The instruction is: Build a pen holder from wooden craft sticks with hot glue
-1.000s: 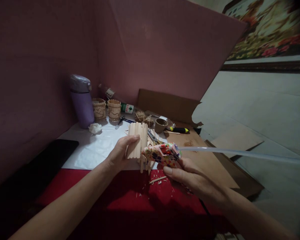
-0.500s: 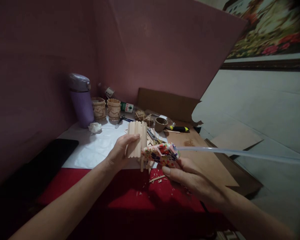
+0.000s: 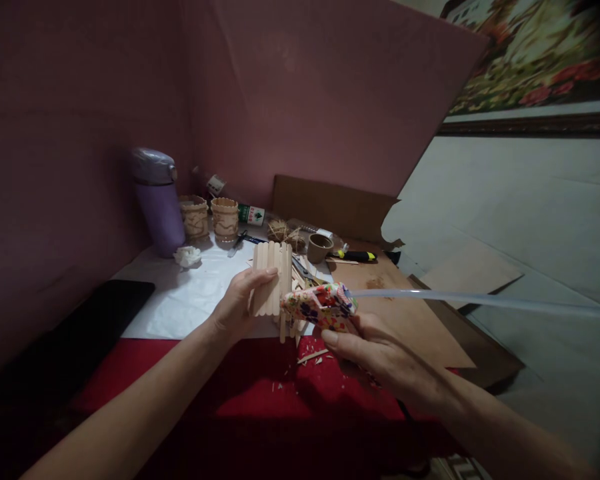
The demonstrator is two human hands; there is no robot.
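My left hand [image 3: 244,297] grips a small panel of popsicle sticks [image 3: 269,283] set side by side, the thumb lying across its front and the fingers hidden behind. In my right hand [image 3: 365,343] is a hot glue gun [image 3: 325,307] with a colourful flowered body. A long translucent glue stick [image 3: 455,298] runs out of its back to the right. The gun's nozzle end is close to the right edge of the panel; whether it touches I cannot tell. Behind the panel and gun, scissors [image 3: 305,272] lie among loose sticks, partly covered.
A purple bottle [image 3: 159,210], two carved-looking cups [image 3: 225,220] and crumpled white tissue [image 3: 187,257] stand on the left. Farther back are twine [image 3: 285,233], a brown pot [image 3: 320,248] and a black-yellow cutter [image 3: 357,256]. Cardboard [image 3: 405,313] lies right; wood scraps [image 3: 313,357] litter the red cloth [image 3: 230,380].
The view has shifted very slightly. Both hands, the stick panel and the glue gun stay almost in the same place relative to each other.
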